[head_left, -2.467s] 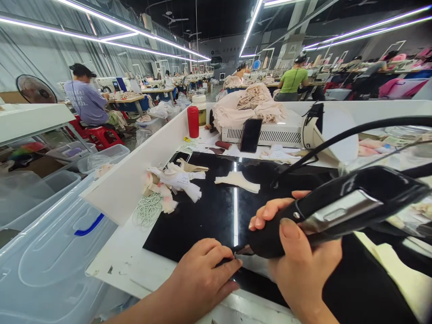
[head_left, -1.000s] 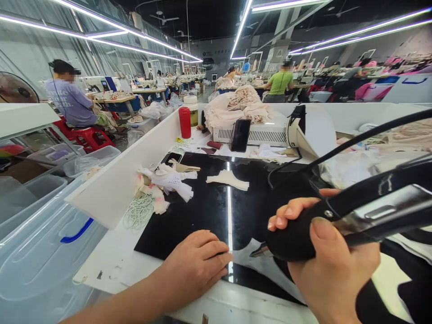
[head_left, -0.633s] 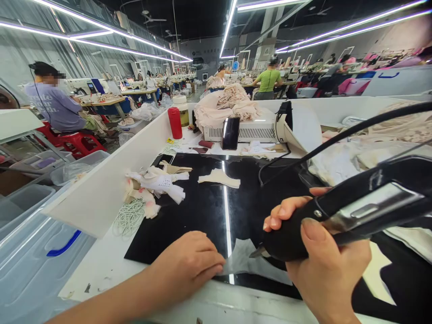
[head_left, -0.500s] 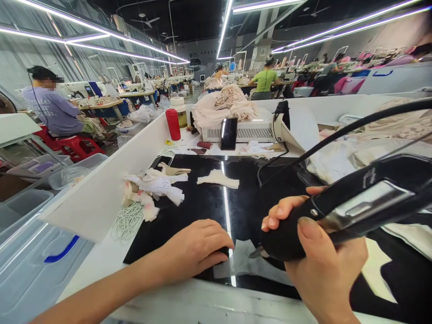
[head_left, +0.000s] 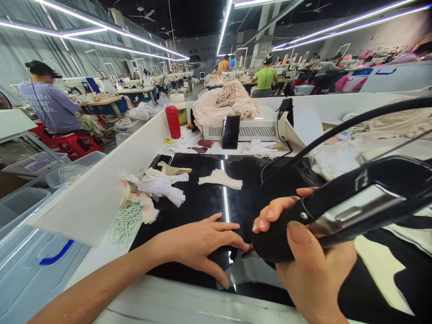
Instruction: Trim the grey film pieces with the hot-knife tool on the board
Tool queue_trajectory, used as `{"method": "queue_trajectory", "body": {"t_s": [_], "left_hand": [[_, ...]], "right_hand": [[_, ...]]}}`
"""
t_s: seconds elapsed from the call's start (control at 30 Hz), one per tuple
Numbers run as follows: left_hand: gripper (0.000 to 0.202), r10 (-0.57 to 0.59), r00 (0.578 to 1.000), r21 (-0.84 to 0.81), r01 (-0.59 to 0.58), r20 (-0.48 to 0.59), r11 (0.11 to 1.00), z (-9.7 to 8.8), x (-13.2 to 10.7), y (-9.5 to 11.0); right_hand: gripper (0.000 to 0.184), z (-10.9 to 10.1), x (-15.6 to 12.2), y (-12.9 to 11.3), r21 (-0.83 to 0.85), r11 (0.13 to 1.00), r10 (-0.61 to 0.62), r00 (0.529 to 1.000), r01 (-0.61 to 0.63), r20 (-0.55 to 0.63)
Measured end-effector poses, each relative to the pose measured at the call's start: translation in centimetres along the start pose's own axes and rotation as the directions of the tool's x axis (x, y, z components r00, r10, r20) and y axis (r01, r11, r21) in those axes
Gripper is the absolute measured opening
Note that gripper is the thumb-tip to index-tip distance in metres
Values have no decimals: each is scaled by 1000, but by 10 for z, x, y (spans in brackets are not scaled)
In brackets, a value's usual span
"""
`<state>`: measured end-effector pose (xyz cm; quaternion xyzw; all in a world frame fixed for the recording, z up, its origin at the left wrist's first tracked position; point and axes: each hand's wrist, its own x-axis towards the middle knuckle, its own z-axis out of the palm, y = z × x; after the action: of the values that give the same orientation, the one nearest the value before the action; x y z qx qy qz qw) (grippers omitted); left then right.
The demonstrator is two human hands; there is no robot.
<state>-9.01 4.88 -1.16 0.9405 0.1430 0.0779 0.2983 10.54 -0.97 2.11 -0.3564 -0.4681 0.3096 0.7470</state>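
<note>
**Left hand pressing flat, right hand gripping a corded tool at the near edge of the bench**

A white walled workbench (head_left: 111,180) is filling most of the view, with a glossy black mat (head_left: 202,207) covering its middle. A clear plastic bin (head_left: 27,279) with a blue handle is sitting outside the left wall. At the far end, a white vented machine box (head_left: 256,130) is carrying a heap of cream fabric (head_left: 229,103).

The black corded hand tool (head_left: 337,211) is slanting in from the right, and its cable (head_left: 337,130) is arching back over the bench. The right hand (head_left: 310,274) is wrapping closed around the rounded front of the tool, with the thumb on top and the fingertips curling round the far side. The tool's pointed metal tip is resting low on the mat by the near edge, at a greyish sheet piece (head_left: 251,274).

The left hand (head_left: 199,240) is lying palm down on the mat with its fingers spread wide, holding nothing. Its index fingertip is just beside the tool tip. Whether a separate dark piece is lying under that palm cannot be told.

Farther back, a dark phone (head_left: 231,131) is leaning on the machine box, and a red bottle (head_left: 173,122) is standing near the left wall. On the mat, a bundle of white scraps (head_left: 151,186), a cream fabric piece (head_left: 221,179) and a coil of pale elastic cord (head_left: 126,222) are lying well apart from the hands.
</note>
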Motion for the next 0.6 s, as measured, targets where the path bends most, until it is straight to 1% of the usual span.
{"method": "queue_trajectory", "body": {"t_s": [0.27, 0.37, 0.47, 0.6], "left_hand": [[71, -26, 998, 0, 26, 59, 1000, -4, 0, 0], [69, -24, 997, -61, 29, 77, 998, -6, -1, -1], [71, -14, 995, -145, 29, 103, 989, -8, -2, -3], [72, -27, 992, -152, 46, 125, 987, -10, -2, -3]], "right_hand": [[44, 6, -1, 6, 27, 1000, -4, 1000, 4, 10], [43, 6, -1, 7, 26, 999, -21, 1000, 21, 11], [39, 6, -1, 6, 39, 998, -49, 998, 48, 32], [34, 7, -2, 5, 14, 998, -64, 998, 63, 29]]}}
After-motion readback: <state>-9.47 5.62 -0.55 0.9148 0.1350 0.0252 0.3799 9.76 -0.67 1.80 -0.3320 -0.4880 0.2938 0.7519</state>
